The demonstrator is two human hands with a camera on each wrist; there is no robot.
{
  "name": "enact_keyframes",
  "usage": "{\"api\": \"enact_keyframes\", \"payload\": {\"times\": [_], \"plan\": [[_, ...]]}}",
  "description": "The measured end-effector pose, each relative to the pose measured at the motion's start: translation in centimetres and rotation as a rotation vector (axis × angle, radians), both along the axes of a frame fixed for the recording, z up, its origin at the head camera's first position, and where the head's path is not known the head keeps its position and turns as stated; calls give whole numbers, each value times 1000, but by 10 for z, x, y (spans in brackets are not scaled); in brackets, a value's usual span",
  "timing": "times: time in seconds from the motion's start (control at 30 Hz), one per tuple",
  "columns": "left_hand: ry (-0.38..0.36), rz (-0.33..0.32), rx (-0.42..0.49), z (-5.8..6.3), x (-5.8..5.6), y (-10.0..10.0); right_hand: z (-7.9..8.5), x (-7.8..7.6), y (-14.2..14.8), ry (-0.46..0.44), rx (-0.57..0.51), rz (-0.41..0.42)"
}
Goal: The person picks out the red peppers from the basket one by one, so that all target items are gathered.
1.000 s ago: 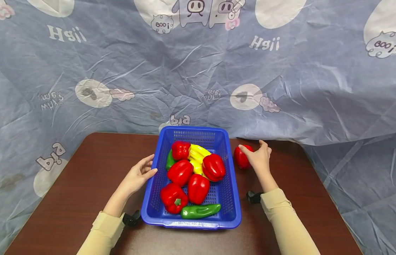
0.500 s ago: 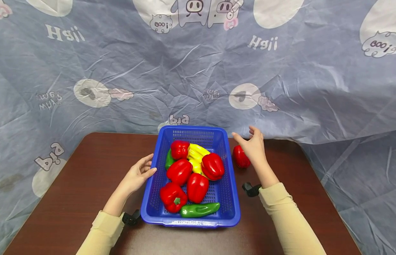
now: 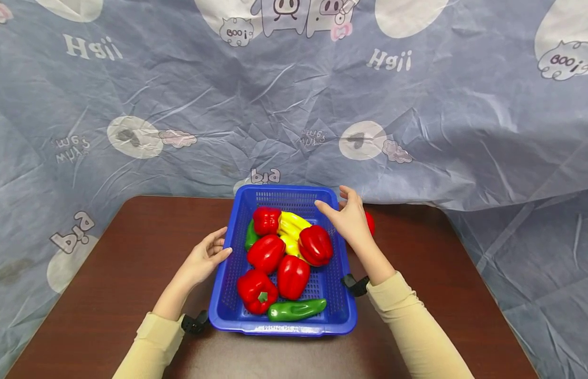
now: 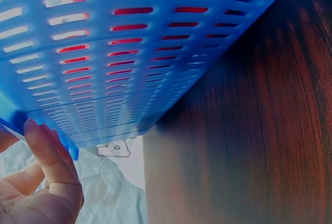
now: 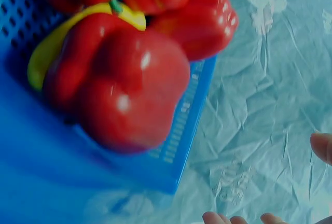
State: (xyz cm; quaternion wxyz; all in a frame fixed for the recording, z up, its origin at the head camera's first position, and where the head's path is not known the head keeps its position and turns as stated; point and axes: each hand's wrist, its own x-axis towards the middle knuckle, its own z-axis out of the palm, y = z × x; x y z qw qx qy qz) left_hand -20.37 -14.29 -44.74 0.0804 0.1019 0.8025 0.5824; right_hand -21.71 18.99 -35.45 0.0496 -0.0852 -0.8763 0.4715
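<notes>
A blue plastic basket point(image 3: 284, 329) stands on the table, with several red bell peppers point(image 3: 294, 277), yellow bananas point(image 3: 292, 226) and green peppers point(image 3: 296, 310) in it. My left hand point(image 3: 203, 260) holds the basket's left rim; in the left wrist view its fingertips point(image 4: 39, 136) sit right under the rim. Over the far right rim hovers my right hand point(image 3: 350, 218), thumb and fingers spread with nothing between them. Another red bell pepper point(image 3: 370, 223) lies on the table to the right of the basket, mostly hidden behind that hand.
The brown wooden table point(image 3: 440, 279) spreads around the basket. A blue-grey printed cloth point(image 3: 256, 116) hangs behind its far edge. A dark camera mount sits on each wrist, the right one point(image 3: 355, 285) overlapping the basket's right rim in the head view.
My right hand has moved left, from the loose red bell pepper to above the basket's right rim. The left hand has stayed at the left rim, and the loose pepper remains on the table.
</notes>
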Motion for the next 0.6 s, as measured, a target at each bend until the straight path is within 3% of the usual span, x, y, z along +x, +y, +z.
{"api": "enact_keyframes", "payload": {"times": [0.6], "plan": [[-13, -1, 4, 1, 2, 1, -26, 12, -41, -32, 62, 6]]}}
